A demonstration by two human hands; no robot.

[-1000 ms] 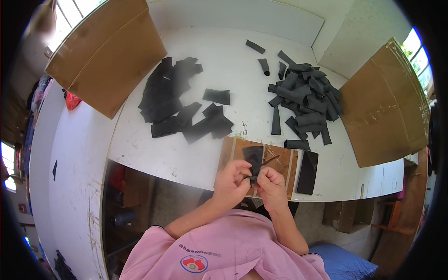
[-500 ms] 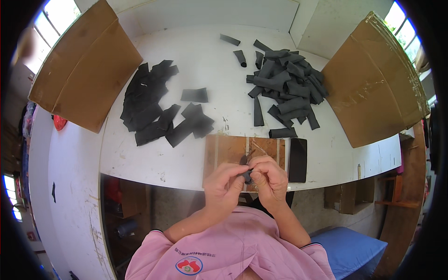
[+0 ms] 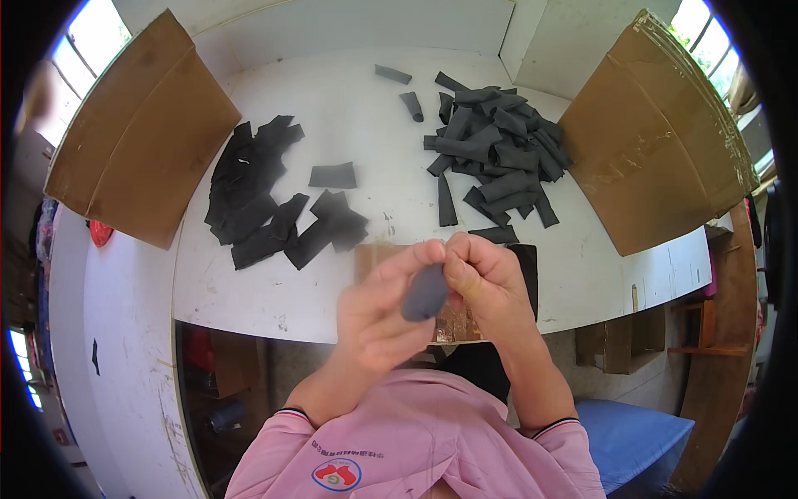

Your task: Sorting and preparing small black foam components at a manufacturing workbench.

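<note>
Hands together: left hand (image 3: 378, 312) and right hand (image 3: 486, 279) pinch one dark piece (image 3: 426, 293). Flat pieces (image 3: 258, 195) far left, rolled heap (image 3: 495, 154) beyond right; both sizeable, so likely mid-job.

Both hands were raised above the wooden board (image 3: 371, 254) and hid most of it; only its left corner and a strip of its near edge showed. The left hand (image 3: 378, 312) was blurred, and so was the dark piece (image 3: 426, 293) pinched between it and the right hand (image 3: 490, 287), so its shape could not be told.
</note>
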